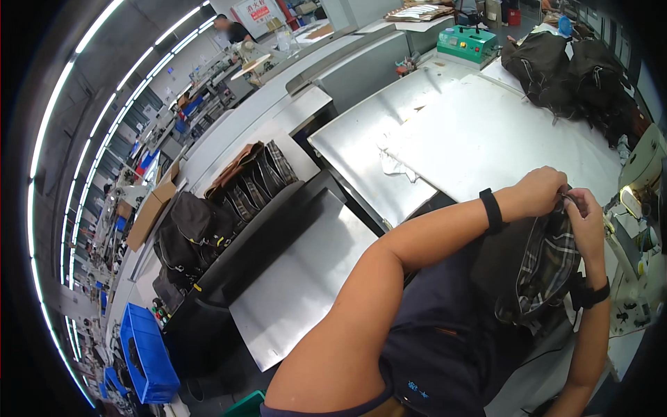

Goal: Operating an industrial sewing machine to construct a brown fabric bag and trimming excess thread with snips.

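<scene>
Bag: a dark bag with a plaid lining [549,267] hangs in front of the person's torso, just below the two hands and over the near edge of the metal work table [486,139]. Its opening is turned up, so the checked lining shows.
Left hand: the left hand [542,191] is closed on the top edge of the bag, fingers curled over the fabric. A black wristband [491,210] sits on that forearm.
Right hand: the right hand [587,222] pinches the same top edge from the other side, touching the left hand's fingertips. A dark watch [590,293] is on that wrist.
Table: the sheet-metal surface lies beyond the hands, with a crumpled scrap of white material [396,167] near its left edge.
Far end of table: a heap of dark finished bags [570,69] is well apart from the hands, with a green control box [467,43] beside it.
Right of the hands: part of a pale sewing machine [643,167] stands at the picture's rim.
Left side: a lower metal shelf [299,278] runs beside a row of plaid-lined bag pieces [253,177] and more dark bags [187,233].
Floor: a blue plastic crate [146,354] stands below the shelf.
Background: another person [233,29] stands far off by the long benches.
</scene>
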A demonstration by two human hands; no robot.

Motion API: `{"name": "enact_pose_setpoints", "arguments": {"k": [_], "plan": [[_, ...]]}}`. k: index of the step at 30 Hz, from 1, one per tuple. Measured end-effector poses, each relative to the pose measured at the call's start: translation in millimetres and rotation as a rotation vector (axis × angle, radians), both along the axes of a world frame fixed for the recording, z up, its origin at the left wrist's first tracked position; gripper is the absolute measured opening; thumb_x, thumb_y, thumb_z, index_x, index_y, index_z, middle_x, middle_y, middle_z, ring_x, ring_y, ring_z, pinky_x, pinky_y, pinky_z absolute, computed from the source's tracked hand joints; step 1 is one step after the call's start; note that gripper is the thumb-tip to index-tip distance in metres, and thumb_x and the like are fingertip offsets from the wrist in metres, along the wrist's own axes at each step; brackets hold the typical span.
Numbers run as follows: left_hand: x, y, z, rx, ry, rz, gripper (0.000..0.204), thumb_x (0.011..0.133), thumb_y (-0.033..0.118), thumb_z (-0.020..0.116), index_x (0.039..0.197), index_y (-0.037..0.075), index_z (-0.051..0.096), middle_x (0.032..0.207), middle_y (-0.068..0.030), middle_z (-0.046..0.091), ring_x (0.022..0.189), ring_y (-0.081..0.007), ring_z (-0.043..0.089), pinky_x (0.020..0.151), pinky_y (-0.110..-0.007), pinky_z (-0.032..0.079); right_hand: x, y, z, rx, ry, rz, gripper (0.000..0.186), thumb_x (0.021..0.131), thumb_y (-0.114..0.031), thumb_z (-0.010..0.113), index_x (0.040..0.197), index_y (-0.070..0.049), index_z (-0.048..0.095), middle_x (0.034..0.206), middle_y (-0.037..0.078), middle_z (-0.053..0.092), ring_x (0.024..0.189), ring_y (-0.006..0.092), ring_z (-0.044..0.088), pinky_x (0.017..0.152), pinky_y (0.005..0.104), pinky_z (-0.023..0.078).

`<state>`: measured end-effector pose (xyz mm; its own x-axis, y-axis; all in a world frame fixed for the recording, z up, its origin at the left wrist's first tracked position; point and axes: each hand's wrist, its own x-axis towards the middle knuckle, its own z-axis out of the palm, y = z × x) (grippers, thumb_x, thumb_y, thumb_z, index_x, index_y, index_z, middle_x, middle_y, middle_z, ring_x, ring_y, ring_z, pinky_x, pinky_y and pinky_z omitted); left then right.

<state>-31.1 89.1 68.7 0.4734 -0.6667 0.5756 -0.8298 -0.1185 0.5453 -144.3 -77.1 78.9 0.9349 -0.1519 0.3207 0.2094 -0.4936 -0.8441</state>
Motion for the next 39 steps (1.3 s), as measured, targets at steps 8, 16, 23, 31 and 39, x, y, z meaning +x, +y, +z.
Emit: {"name": "enact_pose_setpoints", "arguments": {"k": [8, 16, 23, 31, 39], "plan": [[21.7, -13.2, 1.3, 0.184, 0.190, -0.203, 0.020, 0.075, 0.010, 0.071, 0.092, 0.005, 0.080, 0.089, -0.0184, 0.076, 0.084, -0.0362, 0.073, 0.077, -0.042, 0.058, -3.7, -22.7, -12.9, 0.013, 0.102, -0.040, 0.023, 0.099, -0.015, 0.067, 0.111, 0.005, 0.070, 0.098, 0.001, 0.070, 0.090, 0.0075, 0.060, 0.083, 0.0236, 0.047], [42.6, 7.2, 17.4, 0.464, 0.286, -0.359, 0.023, 0.085, 0.012, 0.070, 0.105, 0.000, 0.071, 0.084, -0.0057, 0.072, 0.078, -0.0124, 0.066, 0.067, -0.030, 0.053, 3.7, -21.1, -3.1, -0.283, 0.052, -0.074, 0.050, 0.093, -0.049, 0.071, 0.084, 0.000, 0.073, 0.069, 0.002, 0.064, 0.067, 0.0095, 0.056, 0.062, 0.0304, 0.045], [54.7, -3.9, 40.4, 0.573, 0.502, -0.422, 0.022, 0.089, 0.001, 0.066, 0.111, -0.001, 0.069, 0.100, -0.0008, 0.071, 0.091, -0.0067, 0.064, 0.085, -0.023, 0.050, 4.7, -33.8, 10.0, -0.148, 0.292, -0.041, 0.028, 0.087, -0.026, 0.073, 0.103, -0.005, 0.080, 0.089, 0.008, 0.078, 0.078, 0.0139, 0.068, 0.072, 0.0307, 0.053], [70.1, -15.5, 44.9, 0.633, 0.487, -0.464, 0.024, 0.089, 0.009, 0.072, 0.112, 0.003, 0.072, 0.098, 0.0027, 0.071, 0.089, -0.0051, 0.063, 0.086, -0.021, 0.049, 11.6, -47.5, 8.3, -0.031, 0.300, 0.066, 0.029, 0.089, -0.020, 0.068, 0.110, -0.002, 0.079, 0.094, 0.009, 0.078, 0.083, 0.0145, 0.068, 0.079, 0.0292, 0.053], [72.7, -21.6, 45.2, 0.681, 0.590, -0.380, 0.021, 0.090, 0.008, 0.072, 0.109, 0.001, 0.077, 0.092, -0.0012, 0.075, 0.081, -0.0079, 0.065, 0.075, -0.023, 0.053, 22.1, -45.0, 5.5, -0.153, 0.214, -0.011, 0.022, 0.084, -0.014, 0.070, 0.100, -0.003, 0.080, 0.079, 0.006, 0.076, 0.069, 0.0119, 0.065, 0.066, 0.0296, 0.052]]}}
